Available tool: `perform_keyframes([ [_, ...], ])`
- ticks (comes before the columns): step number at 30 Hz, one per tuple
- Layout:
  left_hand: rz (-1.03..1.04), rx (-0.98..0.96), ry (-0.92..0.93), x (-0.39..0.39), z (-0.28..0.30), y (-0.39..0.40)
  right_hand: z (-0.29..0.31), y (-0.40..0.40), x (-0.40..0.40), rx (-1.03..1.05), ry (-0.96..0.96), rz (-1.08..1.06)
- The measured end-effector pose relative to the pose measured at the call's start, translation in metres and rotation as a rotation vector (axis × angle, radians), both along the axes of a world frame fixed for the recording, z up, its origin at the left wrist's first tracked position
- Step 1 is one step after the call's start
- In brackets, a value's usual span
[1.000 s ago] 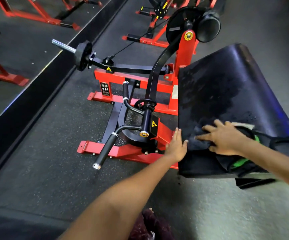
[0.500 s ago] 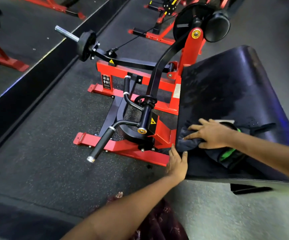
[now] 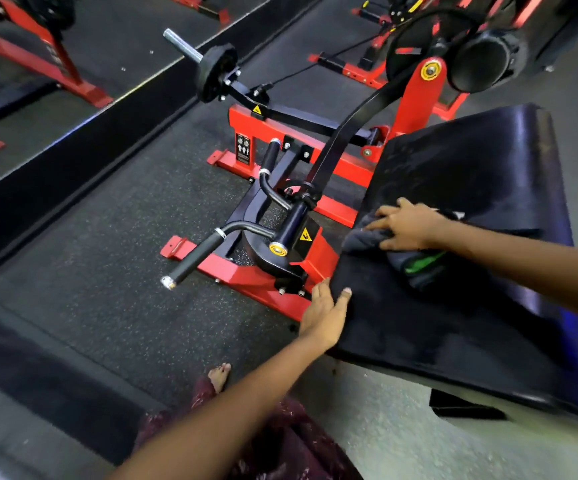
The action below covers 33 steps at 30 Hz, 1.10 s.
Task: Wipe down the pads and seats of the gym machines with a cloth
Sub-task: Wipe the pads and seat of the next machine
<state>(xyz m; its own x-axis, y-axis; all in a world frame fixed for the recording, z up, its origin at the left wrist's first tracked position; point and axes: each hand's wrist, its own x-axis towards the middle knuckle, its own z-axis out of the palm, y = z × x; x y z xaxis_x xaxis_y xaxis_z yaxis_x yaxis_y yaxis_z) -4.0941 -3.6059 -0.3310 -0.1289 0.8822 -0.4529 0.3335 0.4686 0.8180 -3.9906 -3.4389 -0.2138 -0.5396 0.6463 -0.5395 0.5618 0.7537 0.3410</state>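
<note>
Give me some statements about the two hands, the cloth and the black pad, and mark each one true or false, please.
1. The right hand presses a dark cloth on the black pad. True.
2. The left hand holds the machine's black handle. False: it rests with straight fingers on the pad's near left edge; the handle is untouched.
3. The cloth lies on the floor. False: it is on the pad, under the right hand.
4. The machine frame beside the pad is red. True.
5. A bare foot shows on the floor below the left arm. True.
</note>
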Motion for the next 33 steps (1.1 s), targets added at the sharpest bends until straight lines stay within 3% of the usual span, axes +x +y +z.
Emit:
perform_keyframes([
  [3, 0.021, 0.015, -0.015, 0.0, -0.002, -0.001, -0.01, -0.005, -0.003, 0.017, 0.014, 0.066],
  [8, -0.014, 0.046, 0.049, 0.003, 0.001, -0.008, -0.007, -0.021, 0.008, -0.167, 0.084, 0.328],
  [13, -0.009, 0.039, 0.053, 0.002, -0.003, -0.015, -0.007, 0.025, 0.003, -0.034, -0.013, 0.12],
  [21, 0.133, 0.125, -0.059, -0.001, -0.005, -0.027, -0.016, -0.042, -0.002, -0.3, 0.181, 0.339],
  [25, 0.117, 0.087, -0.091, 0.0, -0.007, -0.028, -0.023, 0.009, -0.004, -0.163, 0.081, 0.194],
  [28, 0.137, 0.101, -0.117, 0.002, -0.004, -0.029, -0.033, 0.014, -0.011, -0.1, 0.107, 0.142],
  [33, 0.292, 0.111, -0.182, 0.003, -0.001, -0.027, -0.033, -0.042, -0.012, -0.361, 0.2, 0.29],
])
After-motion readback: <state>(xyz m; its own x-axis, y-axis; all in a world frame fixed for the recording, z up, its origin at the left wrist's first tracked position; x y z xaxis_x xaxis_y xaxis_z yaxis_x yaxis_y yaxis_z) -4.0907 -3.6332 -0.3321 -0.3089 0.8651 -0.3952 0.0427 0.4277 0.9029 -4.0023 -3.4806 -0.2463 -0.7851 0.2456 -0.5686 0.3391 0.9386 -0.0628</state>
